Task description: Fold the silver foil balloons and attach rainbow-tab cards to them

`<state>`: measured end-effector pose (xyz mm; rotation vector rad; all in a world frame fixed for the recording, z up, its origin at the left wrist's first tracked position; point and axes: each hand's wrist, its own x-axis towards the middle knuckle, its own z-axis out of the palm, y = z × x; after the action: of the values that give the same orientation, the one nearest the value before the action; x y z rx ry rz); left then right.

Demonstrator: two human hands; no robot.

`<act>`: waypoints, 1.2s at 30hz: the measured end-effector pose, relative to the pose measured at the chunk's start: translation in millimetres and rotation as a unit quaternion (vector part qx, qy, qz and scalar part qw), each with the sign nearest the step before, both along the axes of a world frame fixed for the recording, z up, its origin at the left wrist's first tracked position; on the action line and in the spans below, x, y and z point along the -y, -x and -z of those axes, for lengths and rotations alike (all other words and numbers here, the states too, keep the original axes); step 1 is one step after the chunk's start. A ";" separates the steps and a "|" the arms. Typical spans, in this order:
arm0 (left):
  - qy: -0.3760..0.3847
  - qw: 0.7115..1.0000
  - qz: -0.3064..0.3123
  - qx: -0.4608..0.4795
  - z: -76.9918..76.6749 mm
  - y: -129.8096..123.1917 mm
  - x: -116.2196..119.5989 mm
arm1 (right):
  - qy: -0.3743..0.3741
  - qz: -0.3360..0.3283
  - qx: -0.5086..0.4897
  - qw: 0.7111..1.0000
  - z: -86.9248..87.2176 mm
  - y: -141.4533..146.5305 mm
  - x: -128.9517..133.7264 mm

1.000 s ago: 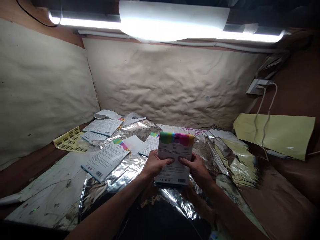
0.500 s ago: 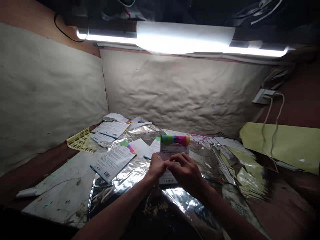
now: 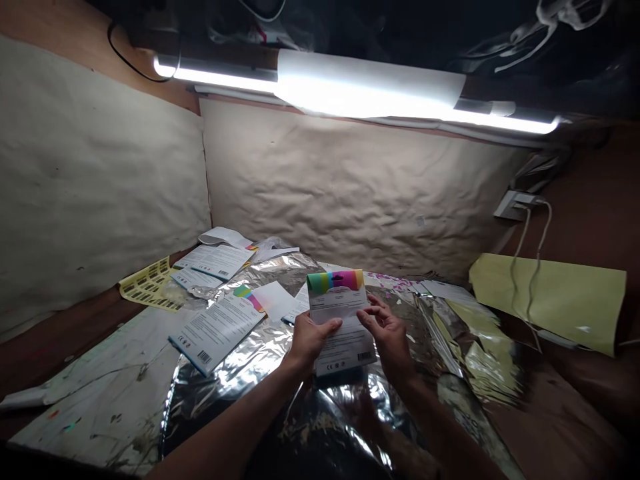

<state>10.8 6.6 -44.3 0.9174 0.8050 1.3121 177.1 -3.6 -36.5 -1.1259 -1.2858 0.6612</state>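
Note:
A flat white printed packet [image 3: 340, 337] with a rainbow-striped top flap and a hang hole is held up in front of me, its barcode at the lower right. My left hand [image 3: 309, 339] grips its left edge, the thumb lying across the front. At the right edge, my right hand [image 3: 393, 333] has curled fingers and a thumb touching the packet's face. Left of my hands lies a similar packet [image 3: 220, 330] with a striped top. Another packet [image 3: 299, 305] is partly hidden behind the held one, close to a blank white paper [image 3: 274, 300].
Several packets [image 3: 225, 260] are piled at the back left beside a yellow barcode sticker sheet [image 3: 150, 283]. Shiny plastic film [image 3: 225, 393] covers the table. Yellow sheets [image 3: 550, 300] lie right, below a socket [image 3: 515, 205] with hanging cables. A tube light [image 3: 215, 77] hangs above.
My right hand has moved from the packet's middle to its right edge. The hands have spread apart, baring more of the packet's front. The view has shifted slightly.

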 end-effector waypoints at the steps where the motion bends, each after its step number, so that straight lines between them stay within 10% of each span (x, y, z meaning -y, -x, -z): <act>1: -0.003 1.000 -0.001 -0.003 -0.1 -1.4 1.1 | 0.012 -0.005 -0.018 1.000 1.8 0.0 -3.0; 19: -0.022 0.999 -0.040 0.003 3.8 -12.9 4.0 | -0.034 0.113 0.013 0.993 13.8 14.8 -4.6; 27: -0.010 0.999 0.037 0.000 -1.2 -3.2 -0.7 | 0.147 -0.215 -0.172 0.950 -1.2 -14.7 -7.2; 36: -0.025 0.995 0.021 -0.090 -5.2 4.2 -2.5 | 0.144 -0.188 -0.156 0.959 2.7 -2.8 4.1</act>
<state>6.6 9.1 -39.2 1.0977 0.8901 1.2299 179.9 -7.7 -39.2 -0.9617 -1.1595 1.2920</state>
